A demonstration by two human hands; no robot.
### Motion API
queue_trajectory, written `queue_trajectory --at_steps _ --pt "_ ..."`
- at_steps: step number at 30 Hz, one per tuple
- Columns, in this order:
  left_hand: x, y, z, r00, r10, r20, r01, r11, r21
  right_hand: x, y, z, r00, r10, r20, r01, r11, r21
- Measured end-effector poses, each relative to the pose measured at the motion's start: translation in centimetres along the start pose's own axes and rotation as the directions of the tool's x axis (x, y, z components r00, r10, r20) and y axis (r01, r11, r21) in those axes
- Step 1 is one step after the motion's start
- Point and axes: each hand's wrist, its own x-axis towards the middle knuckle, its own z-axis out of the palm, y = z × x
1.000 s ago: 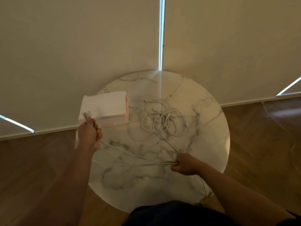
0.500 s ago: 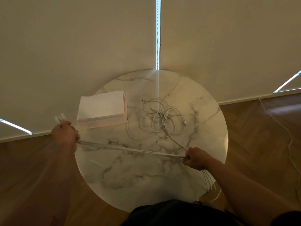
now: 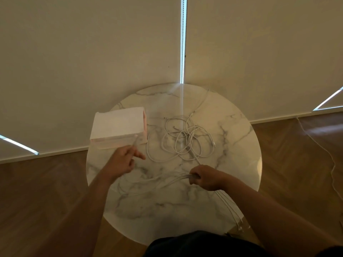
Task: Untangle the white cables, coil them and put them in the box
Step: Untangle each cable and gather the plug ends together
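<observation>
A tangle of white cables [image 3: 185,140] lies on the round marble table [image 3: 239,130], right of a white and pink box [image 3: 118,127]. My right hand [image 3: 206,178] grips a bundle of white cable strands [image 3: 174,179] near the table's right front; their ends hang off the edge [image 3: 232,208]. My left hand [image 3: 123,161] is just in front of the box and pinches cable ends [image 3: 135,143] that stick up, blurred by motion. Slack strands sag between both hands.
One more white cable [image 3: 202,100] runs from the pile toward the table's far edge. Closed blinds [image 3: 92,52] hang right behind the table. A thin cord [image 3: 326,154] trails over the wooden floor at the right.
My left hand swung out left beyond the table edge, pulling the strands taut, then came back in to the front of the box. The strands between my hands have gone slack.
</observation>
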Motion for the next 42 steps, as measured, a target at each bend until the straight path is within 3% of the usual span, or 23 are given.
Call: queue_trajectory --at_steps 4,7,16,19,22,25,29,31,33,34,35,37,39,40,42 --pt "-0.7 1.1 5.5 0.949 -0.017 0.314 0.045 0.996 -0.080 0.1 -1.8 -0.6 0.999 -0.050 -0.016 0.050 0.999 -0.007" --pt "-0.8 0.5 8.0 0.903 -0.065 0.424 0.128 0.984 -0.122 -0.2 -2.6 -1.7 0.996 -0.038 -0.081 0.041 0.998 0.041" --pt "-0.8 0.6 9.8 0.838 -0.175 0.517 0.302 0.937 -0.173 -1.1 -2.3 -2.7 0.977 -0.088 -0.195 0.077 0.995 -0.065" --pt "-0.3 0.5 8.0 0.836 -0.189 0.515 0.368 0.889 -0.271 -1.2 0.1 -1.3 0.970 -0.035 -0.239 0.001 0.990 -0.140" --pt "0.0 -0.1 6.0 0.844 -0.211 0.494 0.408 0.850 -0.334 -1.4 2.5 0.6 0.981 0.079 -0.179 -0.112 0.977 -0.180" --pt "-0.3 0.1 5.1 0.846 -0.198 0.495 0.426 0.809 -0.405 -1.0 2.7 1.5 0.989 0.116 -0.089 -0.131 0.975 -0.181" --pt "-0.8 0.8 3.8 0.858 -0.163 0.487 0.419 0.770 -0.481 0.0 3.6 1.1 0.983 0.105 -0.154 -0.153 0.927 -0.343" --pt "-0.9 1.0 3.4 0.858 -0.143 0.493 0.406 0.776 -0.483 0.1 3.5 0.2 0.959 0.157 -0.234 -0.214 0.946 -0.245" --pt "-1.0 1.3 3.1 0.859 -0.129 0.495 0.395 0.782 -0.482 -0.4 3.0 -1.0 0.939 0.242 -0.243 -0.232 0.970 0.069" --pt "-1.1 1.3 3.0 0.859 -0.123 0.497 0.390 0.787 -0.478 -0.6 3.0 -1.4 0.940 0.282 -0.190 -0.218 0.928 0.302" --pt "-1.2 1.4 2.8 0.856 -0.118 0.503 0.385 0.794 -0.470 -0.9 2.9 -1.8 0.950 0.297 -0.098 -0.194 0.805 0.560" --pt "-1.4 1.6 2.6 0.846 -0.103 0.522 0.375 0.812 -0.447 -1.6 3.1 -1.8 0.974 0.225 0.040 -0.120 0.352 0.929" --pt "-1.5 1.6 2.4 0.837 -0.105 0.537 0.379 0.818 -0.433 -1.6 3.2 -2.1 0.981 0.195 0.023 -0.007 -0.081 0.997" --pt "-1.6 1.7 2.4 0.831 -0.115 0.544 0.389 0.820 -0.420 -1.2 3.2 -2.3 0.970 0.243 0.004 0.054 -0.231 0.971" --pt "-1.8 1.9 2.4 0.809 -0.140 0.571 0.411 0.829 -0.379 0.5 3.3 -2.7 0.889 0.457 0.032 0.166 -0.387 0.907"
